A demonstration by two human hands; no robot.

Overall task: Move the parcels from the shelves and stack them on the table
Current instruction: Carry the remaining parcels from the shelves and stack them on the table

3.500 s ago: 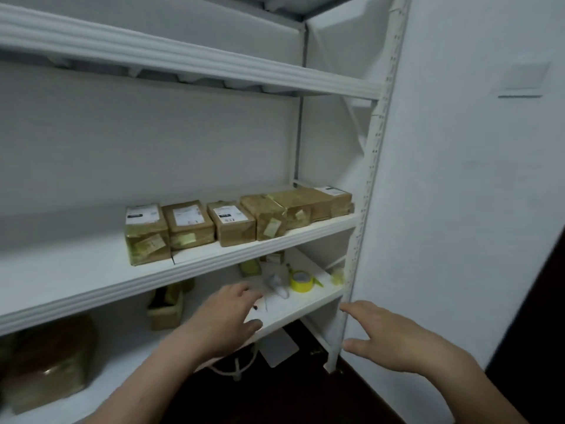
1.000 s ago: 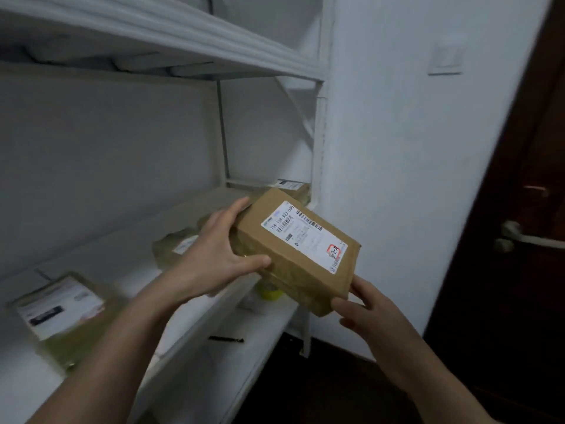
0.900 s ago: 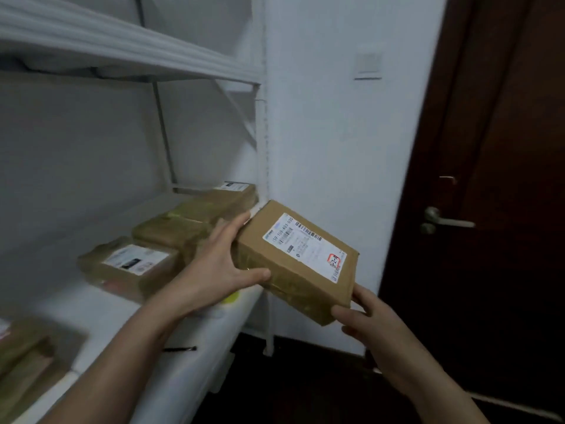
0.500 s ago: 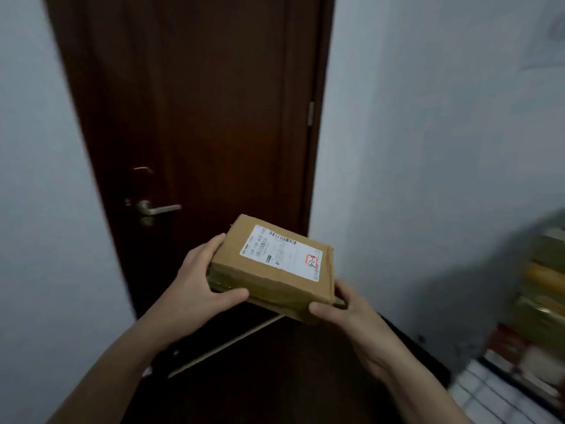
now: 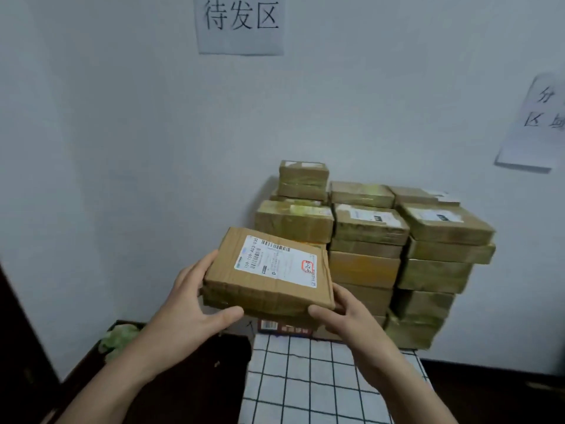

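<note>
A person held a brown cardboard parcel [image 5: 269,270] in both hands, in the air in front of the chest and above the near left part of the desk [image 5: 305,381]. The left hand [image 5: 195,304] gripped the parcel's left near corner, thumb curled along the front edge and fingers lying up its left side. The right hand [image 5: 345,316] gripped the right near corner, thumb pressed on the front edge and the other fingers hidden beneath. The parcel sat tilted, its far edge higher than its near edge, with a white shipping label [image 5: 275,261] facing up; the label carried a barcode and a small red-ringed mark.

Just behind the held parcel stood a stack of parcels [image 5: 370,240], wrapped in brown card and yellowish tape, piled several layers high in rows against the wall [image 5: 122,133]. A white cloth with a dark grid pattern [image 5: 305,402] covered the desk. A flat box with a barcode [image 5: 284,327] lay at the foot of the stack, under the held parcel.

A paper sign [image 5: 240,22] with three large characters hung on the wall above the stack, and a second sheet [image 5: 535,123] hung at the right edge. Something green and crumpled [image 5: 119,338] lay low at the left; what it was could not be told.
</note>
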